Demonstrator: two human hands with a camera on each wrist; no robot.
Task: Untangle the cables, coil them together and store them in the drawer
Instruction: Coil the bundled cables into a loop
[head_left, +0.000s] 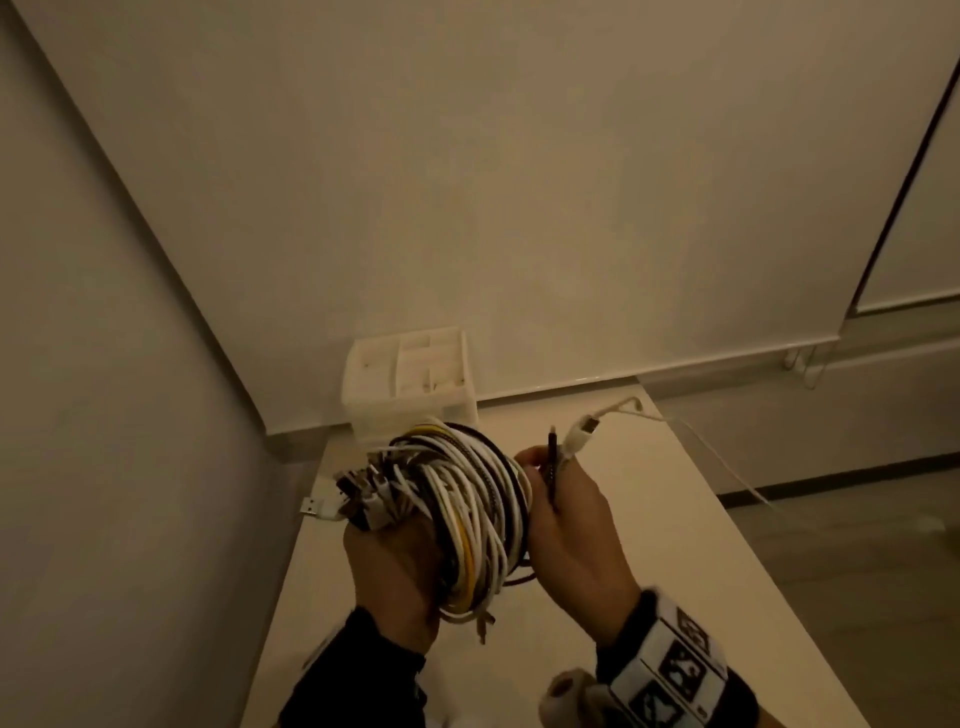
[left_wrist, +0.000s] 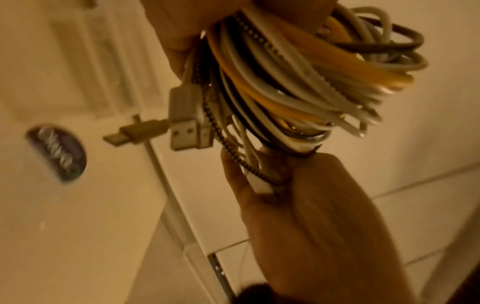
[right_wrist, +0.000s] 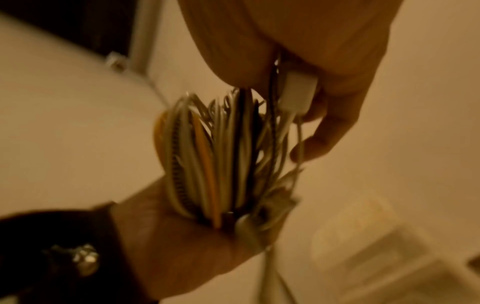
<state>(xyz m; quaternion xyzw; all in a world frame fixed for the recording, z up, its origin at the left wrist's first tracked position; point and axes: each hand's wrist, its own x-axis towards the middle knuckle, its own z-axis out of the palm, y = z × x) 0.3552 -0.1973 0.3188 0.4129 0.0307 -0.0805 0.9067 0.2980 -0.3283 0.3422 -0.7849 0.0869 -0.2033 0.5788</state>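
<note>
Left hand: the left hand (head_left: 392, 564) is raised above the pale worktop (head_left: 649, 545), back of the hand toward the head camera, fingers curled round one side of the thick coil of white, yellow and dark braided cables (head_left: 467, 514); a dark sleeve covers the forearm.
Right hand: the right hand (head_left: 569, 525) sits just right of the coil, touching it, thumb and fingers pinching a white USB plug (head_left: 582, 434) and a thin dark cable end (head_left: 552, 467) that stand up from the grip; the wrist wears a black-and-white patterned band (head_left: 670, 660).
Coil: held in the air between both hands, loops standing roughly upright, a cluster of plug ends (head_left: 348, 499) sticking out at its left side.
Left wrist view: a grey USB-A plug (left_wrist: 188, 121) hangs beside the loops.
Loose white cable: a thin white lead (head_left: 727, 457) trails from the pinched plug off the worktop's right edge.
Drawer unit: a small translucent white plastic drawer unit (head_left: 410, 384) stands at the worktop's far end against the wall, behind the coil.
</note>
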